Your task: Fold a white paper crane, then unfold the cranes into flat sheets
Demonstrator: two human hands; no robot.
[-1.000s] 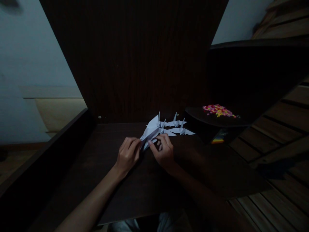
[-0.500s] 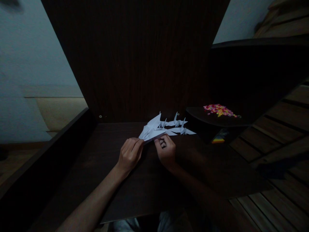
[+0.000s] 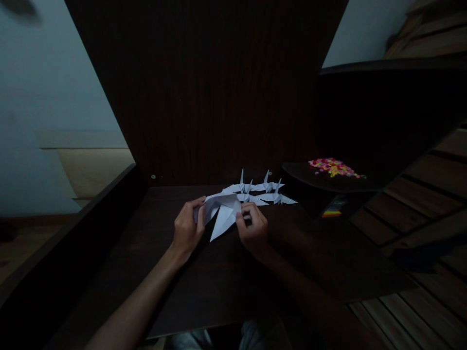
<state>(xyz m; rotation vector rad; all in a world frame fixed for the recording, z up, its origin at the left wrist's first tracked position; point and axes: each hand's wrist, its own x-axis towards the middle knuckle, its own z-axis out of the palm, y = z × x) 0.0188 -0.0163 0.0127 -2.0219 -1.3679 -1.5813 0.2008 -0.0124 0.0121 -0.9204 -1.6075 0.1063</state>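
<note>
A partly folded sheet of white paper [image 3: 223, 214] is held between my two hands, just above the dark desk [image 3: 204, 287]. One long pointed flap of it hangs down toward me. My left hand [image 3: 188, 227] pinches the paper's left edge between thumb and fingers. At its right edge my right hand [image 3: 252, 226] is closed on it, thumb against curled fingers. Right behind the sheet stand several white origami cranes [image 3: 278, 197], necks pointing up and wings spread, grouped close together.
A dark upright panel [image 3: 207, 97] rises behind the desk, and a low side board [image 3: 73, 228] runs along the left. On a rounded shelf [image 3: 299, 172] at the right lies a pile of small pink, red and yellow pieces [image 3: 333, 166]. Wooden slats [image 3: 394, 311] lie lower right.
The paper has turned and opened between my hands; its pointed flap now hangs toward me instead of rising away. My left hand has shifted slightly left, uncovering more of the cranes.
</note>
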